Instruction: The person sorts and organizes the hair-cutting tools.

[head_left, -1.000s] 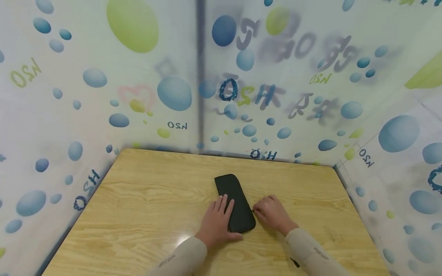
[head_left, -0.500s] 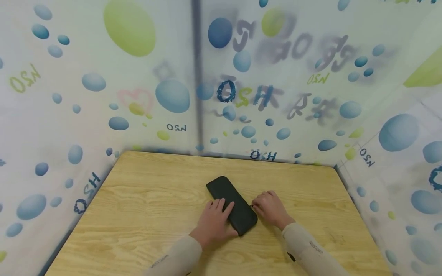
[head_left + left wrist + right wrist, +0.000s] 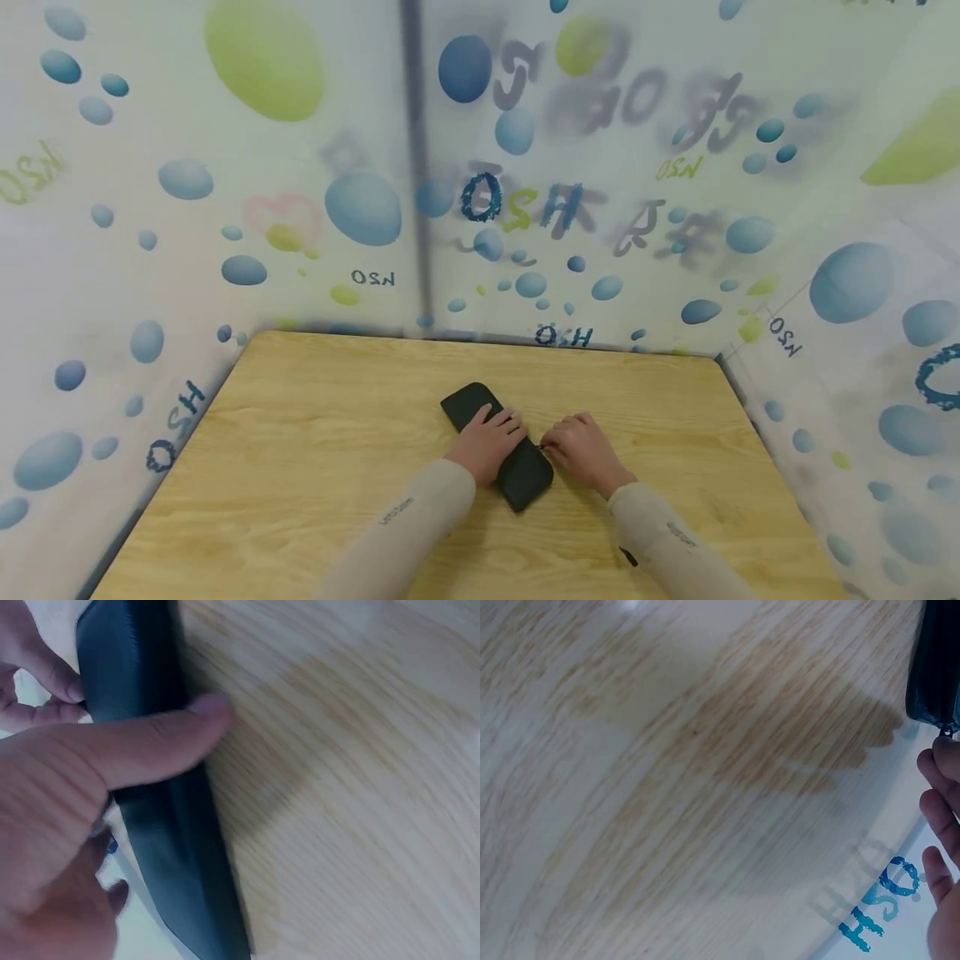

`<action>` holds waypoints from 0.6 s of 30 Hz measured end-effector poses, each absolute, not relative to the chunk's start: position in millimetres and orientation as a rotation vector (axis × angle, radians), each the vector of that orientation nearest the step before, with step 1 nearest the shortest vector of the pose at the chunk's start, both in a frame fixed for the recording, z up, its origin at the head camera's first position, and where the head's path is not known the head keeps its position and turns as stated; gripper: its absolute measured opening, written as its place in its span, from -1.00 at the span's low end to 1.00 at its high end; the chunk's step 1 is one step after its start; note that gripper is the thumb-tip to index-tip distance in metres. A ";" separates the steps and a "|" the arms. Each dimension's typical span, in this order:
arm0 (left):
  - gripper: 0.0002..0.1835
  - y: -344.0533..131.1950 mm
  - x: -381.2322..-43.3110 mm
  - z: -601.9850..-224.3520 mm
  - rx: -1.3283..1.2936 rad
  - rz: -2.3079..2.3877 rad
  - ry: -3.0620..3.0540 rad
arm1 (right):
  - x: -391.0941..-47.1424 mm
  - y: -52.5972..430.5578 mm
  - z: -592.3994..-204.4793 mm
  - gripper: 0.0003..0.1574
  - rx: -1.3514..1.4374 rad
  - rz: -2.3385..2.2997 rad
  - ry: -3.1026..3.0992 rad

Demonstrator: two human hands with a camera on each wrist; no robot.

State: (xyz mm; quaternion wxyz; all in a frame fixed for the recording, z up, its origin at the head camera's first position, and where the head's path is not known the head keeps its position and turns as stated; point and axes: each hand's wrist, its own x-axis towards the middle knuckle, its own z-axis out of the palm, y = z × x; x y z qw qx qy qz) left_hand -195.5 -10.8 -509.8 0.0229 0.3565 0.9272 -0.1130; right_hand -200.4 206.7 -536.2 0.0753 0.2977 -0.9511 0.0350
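A long black zip case (image 3: 527,477) lies slantwise on the wooden table. My left hand (image 3: 486,443) grips it across the middle, fingers over the far side; the left wrist view shows the thumb (image 3: 161,742) across its near side. At the case's right edge, my right hand (image 3: 587,452) pinches a small zipper pull (image 3: 946,731) between thumb and curled forefinger. Those pinching fingers appear at the left of the left wrist view, close against the case. Most of the right hand falls outside the right wrist view.
The pale wooden table (image 3: 322,417) ends at walls on its back, left and right. The back wall (image 3: 360,108) carries blue and green drops and lettering. A small dark tab (image 3: 628,557) shows beside the right sleeve.
The case has turned anticlockwise, its far end swinging left. My left hand has slid up to the case's middle and laid its fingers across it. The right hand keeps its pinch, shifting slightly left.
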 end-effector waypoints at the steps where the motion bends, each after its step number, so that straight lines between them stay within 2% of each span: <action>1: -0.32 -8.3 -195.5 -510.2 1.087 -0.359 2.863 | -199.8 206.9 -536.2 -0.95 0.895 0.106 -2.850; 12: -0.27 -13.3 -194.4 -506.4 1.095 -0.476 2.812 | -197.0 203.0 -533.6 -0.95 0.960 0.143 -2.870; 18: -0.36 -22.9 -196.9 -505.9 1.114 -0.630 2.814 | -195.3 192.8 -534.4 -0.94 1.035 0.166 -2.828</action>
